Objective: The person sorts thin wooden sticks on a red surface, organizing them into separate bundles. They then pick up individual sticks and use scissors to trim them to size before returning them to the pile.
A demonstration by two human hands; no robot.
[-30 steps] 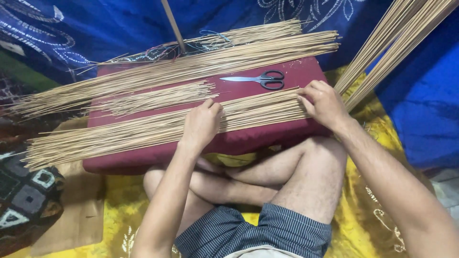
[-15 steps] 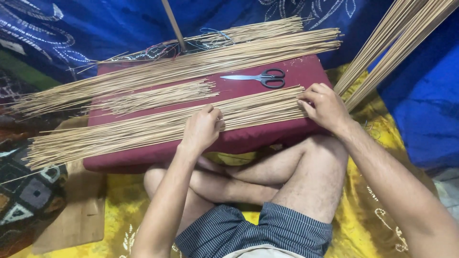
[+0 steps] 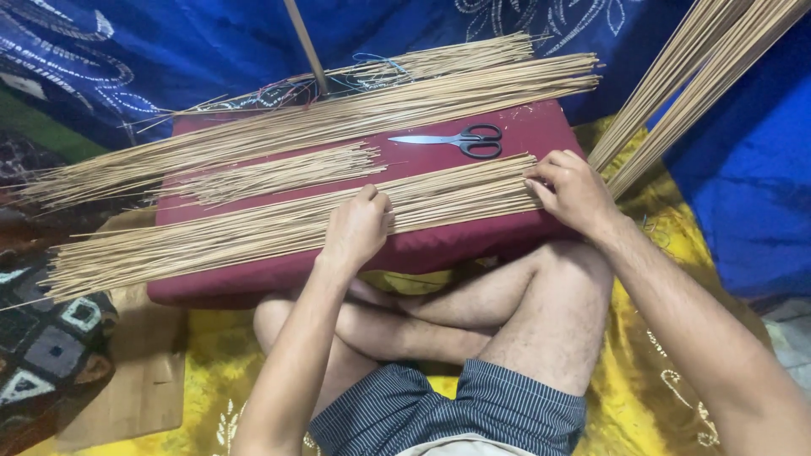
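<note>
Two bare hands rest on the nearest bundle of thin sticks point(image 3: 253, 232), which lies lengthwise along the near edge of the dark red cushion point(image 3: 541, 127). The left hand point(image 3: 355, 230) presses down on the bundle's middle with fingers curled over the sticks, its grip loose rather than closed around them. The right hand point(image 3: 573, 190) sits at the bundle's right end, fingertips bent against the stick tips; whether it pinches any I cannot tell. Beyond this bundle on the cushion lie a shorter bunch point(image 3: 279, 173), a long sheaf point(image 3: 355, 118) and black-handled scissors point(image 3: 456, 140). More sticks point(image 3: 676, 93) lean past the cushion's right end.
</note>
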